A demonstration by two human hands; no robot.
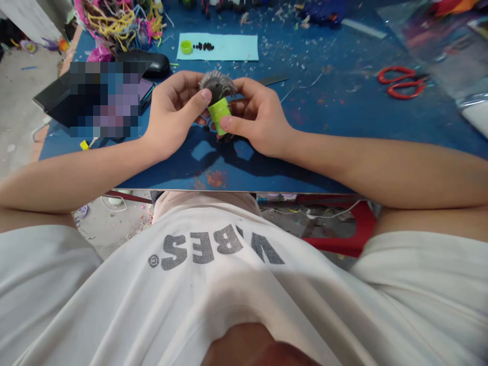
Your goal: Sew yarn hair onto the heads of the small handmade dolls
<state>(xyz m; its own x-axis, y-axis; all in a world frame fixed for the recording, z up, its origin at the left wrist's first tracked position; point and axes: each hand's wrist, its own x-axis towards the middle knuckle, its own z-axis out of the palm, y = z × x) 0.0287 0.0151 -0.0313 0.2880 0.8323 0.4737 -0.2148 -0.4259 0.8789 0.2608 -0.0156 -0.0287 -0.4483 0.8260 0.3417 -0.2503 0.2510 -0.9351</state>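
Between my two hands is a small figure (216, 86) with a grey, ridged head and a bright green cylindrical body (220, 116). My left hand (179, 104) is closed on the grey head, its thumb pressed near the head's lower edge. With its thumb on the green part, my right hand (259, 114) grips the figure from the other side. Dark bits show under the figure, partly hidden by fingers. Beyond the hands lies a light blue strip (236, 47) with a small green ring (186, 47) and several black beads (204, 46) on it.
Red-handled scissors (406, 84) lie to the right, near clear plastic bags (430, 51). A tangle of coloured yarn (118, 25), a black case (147, 63) and a propped phone, partly blurred out, stand at the left. A flat blade (273, 80) rests behind my right hand.
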